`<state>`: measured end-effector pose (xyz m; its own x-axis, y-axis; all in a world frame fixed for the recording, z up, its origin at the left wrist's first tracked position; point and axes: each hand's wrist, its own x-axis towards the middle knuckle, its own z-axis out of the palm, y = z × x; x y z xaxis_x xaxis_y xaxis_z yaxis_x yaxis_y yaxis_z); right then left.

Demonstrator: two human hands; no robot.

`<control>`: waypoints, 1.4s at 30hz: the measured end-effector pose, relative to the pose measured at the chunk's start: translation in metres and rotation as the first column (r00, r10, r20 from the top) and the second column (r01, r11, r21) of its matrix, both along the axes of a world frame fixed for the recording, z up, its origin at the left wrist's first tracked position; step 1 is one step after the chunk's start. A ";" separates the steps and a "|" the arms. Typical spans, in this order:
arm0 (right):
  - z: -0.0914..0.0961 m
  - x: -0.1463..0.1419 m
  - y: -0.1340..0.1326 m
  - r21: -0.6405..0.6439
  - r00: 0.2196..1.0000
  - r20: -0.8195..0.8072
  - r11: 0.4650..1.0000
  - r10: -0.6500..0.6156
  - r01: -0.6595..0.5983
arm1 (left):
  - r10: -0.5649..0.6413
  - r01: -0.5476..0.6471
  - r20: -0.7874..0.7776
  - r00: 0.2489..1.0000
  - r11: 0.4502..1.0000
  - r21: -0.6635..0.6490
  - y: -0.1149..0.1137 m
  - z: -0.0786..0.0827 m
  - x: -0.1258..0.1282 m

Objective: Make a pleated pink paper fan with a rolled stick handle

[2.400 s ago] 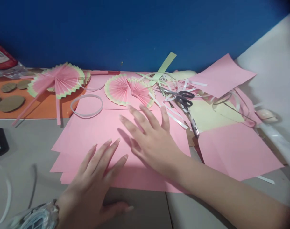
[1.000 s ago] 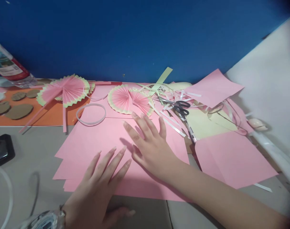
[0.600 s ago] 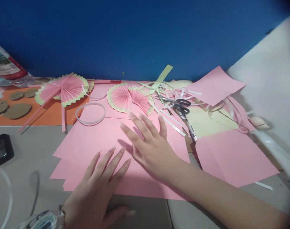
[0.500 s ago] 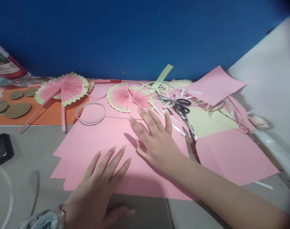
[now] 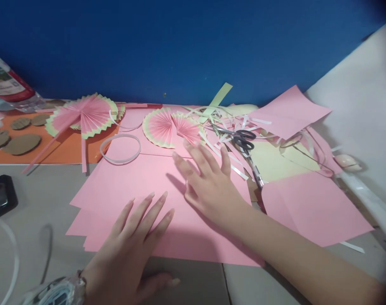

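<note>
Several overlapping pink paper sheets (image 5: 129,182) lie in front of me. At their near edge my left hand (image 5: 135,237) rests with fingers spread, holding nothing. Higher up on the sheets is my right hand (image 5: 208,182), palm down and fingers apart, also holding nothing. Just beyond its fingertips sits a pleated paper fan (image 5: 159,127), pink with a pale green and cream rim. A second pleated fan (image 5: 97,114) with two pink paper strips lies to the left. Scissors with black handles (image 5: 243,140) rest among paper scraps right of my right hand.
A white ring (image 5: 120,162) lies on the sheets. Orange paper (image 5: 59,146) with brown cardboard discs (image 5: 23,145) and a tilted bottle (image 5: 11,87) are at left. A dark device (image 5: 2,195) sits nearer. More pink paper (image 5: 313,207) lies right; a blue wall (image 5: 180,51) stands behind.
My right hand has slid very slightly to the right over the pink sheets. My left hand stays nearly still, and the objects keep their places apart from a small camera shift.
</note>
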<state>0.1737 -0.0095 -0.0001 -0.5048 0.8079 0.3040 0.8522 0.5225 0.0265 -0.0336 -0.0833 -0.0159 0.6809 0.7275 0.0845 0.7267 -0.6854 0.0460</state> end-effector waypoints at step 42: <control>0.000 0.005 -0.001 0.009 1.000 0.002 1.000 -0.016 0.016 | -0.036 0.036 -0.016 0.999 0.999 0.008 0.001 0.001 -0.001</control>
